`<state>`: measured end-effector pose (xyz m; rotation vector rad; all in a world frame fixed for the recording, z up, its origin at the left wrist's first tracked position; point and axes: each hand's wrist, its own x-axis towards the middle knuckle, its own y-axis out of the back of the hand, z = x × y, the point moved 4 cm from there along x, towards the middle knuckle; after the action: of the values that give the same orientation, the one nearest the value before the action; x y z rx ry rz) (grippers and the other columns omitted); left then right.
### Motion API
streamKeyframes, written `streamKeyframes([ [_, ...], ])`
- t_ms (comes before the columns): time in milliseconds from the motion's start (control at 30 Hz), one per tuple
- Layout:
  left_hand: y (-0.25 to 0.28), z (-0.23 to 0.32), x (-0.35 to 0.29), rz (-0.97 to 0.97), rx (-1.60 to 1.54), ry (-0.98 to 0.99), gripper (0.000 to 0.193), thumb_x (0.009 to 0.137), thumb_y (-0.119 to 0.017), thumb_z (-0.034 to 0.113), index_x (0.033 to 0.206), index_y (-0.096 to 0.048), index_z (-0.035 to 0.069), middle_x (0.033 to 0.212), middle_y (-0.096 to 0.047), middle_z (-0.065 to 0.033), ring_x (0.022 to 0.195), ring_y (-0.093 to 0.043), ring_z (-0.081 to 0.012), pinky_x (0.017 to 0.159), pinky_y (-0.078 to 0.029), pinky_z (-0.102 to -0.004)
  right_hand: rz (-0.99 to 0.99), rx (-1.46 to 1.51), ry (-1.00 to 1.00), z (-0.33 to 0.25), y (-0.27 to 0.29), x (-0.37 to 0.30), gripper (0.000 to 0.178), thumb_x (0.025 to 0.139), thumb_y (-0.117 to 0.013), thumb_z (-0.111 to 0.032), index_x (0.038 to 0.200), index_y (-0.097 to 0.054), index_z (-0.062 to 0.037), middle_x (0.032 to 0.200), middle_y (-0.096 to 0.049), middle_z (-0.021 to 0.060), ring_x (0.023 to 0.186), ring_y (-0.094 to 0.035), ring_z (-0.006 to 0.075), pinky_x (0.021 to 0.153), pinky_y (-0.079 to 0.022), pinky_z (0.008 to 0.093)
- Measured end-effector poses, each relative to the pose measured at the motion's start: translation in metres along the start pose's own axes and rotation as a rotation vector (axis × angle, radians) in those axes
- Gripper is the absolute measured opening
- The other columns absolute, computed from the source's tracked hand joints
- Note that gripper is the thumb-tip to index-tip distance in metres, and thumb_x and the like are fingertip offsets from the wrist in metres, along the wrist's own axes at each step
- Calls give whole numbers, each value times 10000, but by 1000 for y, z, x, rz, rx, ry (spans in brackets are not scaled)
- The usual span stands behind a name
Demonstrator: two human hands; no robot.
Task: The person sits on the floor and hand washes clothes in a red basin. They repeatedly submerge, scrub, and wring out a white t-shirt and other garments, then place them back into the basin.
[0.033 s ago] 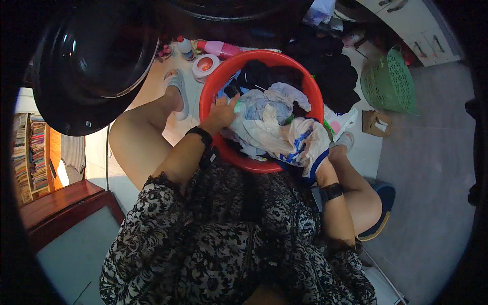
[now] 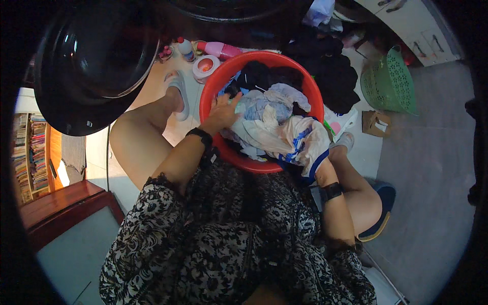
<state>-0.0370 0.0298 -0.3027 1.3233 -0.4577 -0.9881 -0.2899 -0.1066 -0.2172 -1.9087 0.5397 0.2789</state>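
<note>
My left hand point(image 2: 221, 113) is open, fingers spread on the clothes point(image 2: 254, 75) at the left of the red tub point(image 2: 207, 96). My right hand point(image 2: 321, 174) is mostly inside the white shirt point(image 2: 284, 136), so I cannot tell its grip. The shirt, marked with blue print, lies in the tub and spills over its near right rim. My 2 legs point(image 2: 140, 129) flank the tub. Beyond its left are 2 bottles point(image 2: 185, 50), 1 white with a blue label, 1 pink. Right of it are a box point(image 2: 369, 127), a green basket point(image 2: 389, 84) and grey floor point(image 2: 432, 142).
</note>
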Motion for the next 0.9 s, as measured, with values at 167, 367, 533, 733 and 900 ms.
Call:
streamKeyframes([
  [167, 29, 73, -4, -251, -633, -611, 748, 775, -666, 382, 1401, -343, 130, 1375, -381, -213, 1258, -381, -338, 1048, -302, -400, -29, -33, 27, -17, -11, -1, 241, 946, -412, -186, 1133, -523, -83, 1051, -591, 76, 889, -599, 251, 790, -489, 408],
  [367, 48, 46, 6, -569, -687, -346, 456, 866, -604, 270, 1241, -492, 36, 1142, -588, -104, 981, -580, -207, 862, -462, -321, -38, -107, 38, -42, -20, 2, 227, 940, -420, -176, 1104, -543, -79, 1011, -614, 76, 850, -618, 250, 765, -503, 408],
  [533, 78, 31, 6, -472, -1370, -182, 302, 941, -534, 253, 1161, -527, 46, 1028, -599, -31, 934, -569, -120, 821, -472, -278, 55, -208, -96, -46, 28, 32, 218, 934, -427, -168, 1080, -560, -75, 977, -633, 76, 817, -634, 250, 744, -515, 409],
  [733, 122, 41, -3, -437, -1642, -92, 348, 922, -569, 246, 1208, -495, 63, 1052, -582, -55, 948, -581, -151, 810, -491, -287, 27, -2154, -175, -65, 89, 44, 373, 860, -565, -275, 1149, -575, -40, 1034, -654, 131, 975, -620, 287, 875, -483, 389],
  [900, 147, 70, -28, -630, -1612, -247, 711, 781, -709, 106, 1393, -347, 80, 1220, -527, -100, 1098, -544, -191, 931, -450, -315, 470, -2014, 160, -67, 25, 46, 427, 882, -540, -341, 1186, -564, -41, 1143, -609, 187, 1070, -579, 336, 908, -456, 363],
])
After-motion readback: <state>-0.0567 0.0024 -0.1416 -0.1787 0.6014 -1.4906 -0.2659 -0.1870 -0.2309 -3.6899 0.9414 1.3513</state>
